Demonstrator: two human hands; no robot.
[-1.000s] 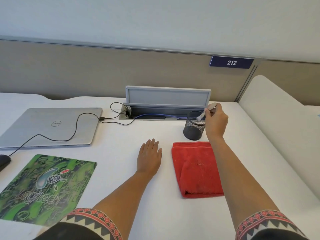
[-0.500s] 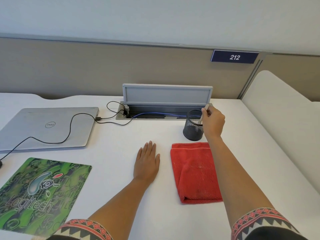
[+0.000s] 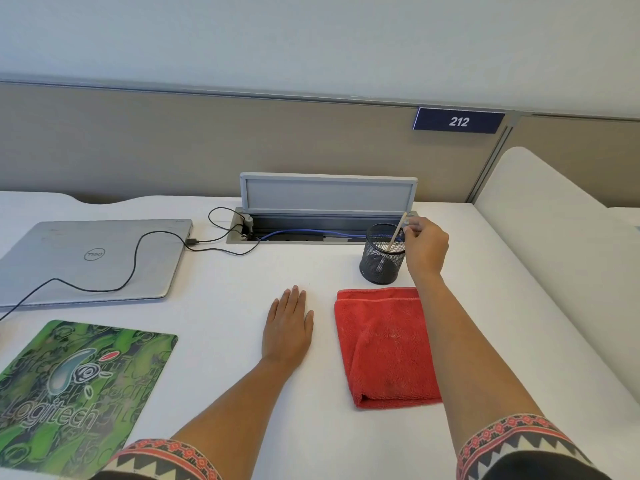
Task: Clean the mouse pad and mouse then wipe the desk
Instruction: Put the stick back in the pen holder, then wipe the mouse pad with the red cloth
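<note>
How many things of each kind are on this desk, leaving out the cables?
Laptop: 1
Mouse pad: 1
Red cloth: 1
Mesh cup: 1
Thin stick standing in the cup: 1
Total: 5

The right hand [image 3: 426, 245] has lowered the thin pale stick [image 3: 396, 233] into the black mesh cup [image 3: 381, 268], where its lower end now rests.
</note>
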